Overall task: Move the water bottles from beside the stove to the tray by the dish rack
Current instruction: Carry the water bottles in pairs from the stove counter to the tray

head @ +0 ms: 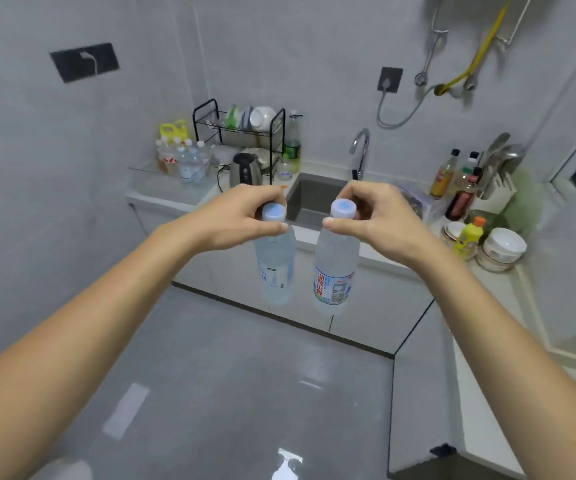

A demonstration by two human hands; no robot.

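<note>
Head view, kettle (243, 169) fronting dish rack (241, 133)

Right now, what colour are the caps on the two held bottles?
Pale blue caps, clearest in the head view.

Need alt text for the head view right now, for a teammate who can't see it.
Each hand, left hand and right hand, holds a water bottle by its neck, left bottle and right bottle, above the floor. Ahead: sink, dish rack, more bottles.

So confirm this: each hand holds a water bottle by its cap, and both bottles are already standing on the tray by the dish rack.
Not standing on the tray. The head view shows the left hand and right hand each holding a water bottle by its cap, hanging in mid-air above the floor.
</note>
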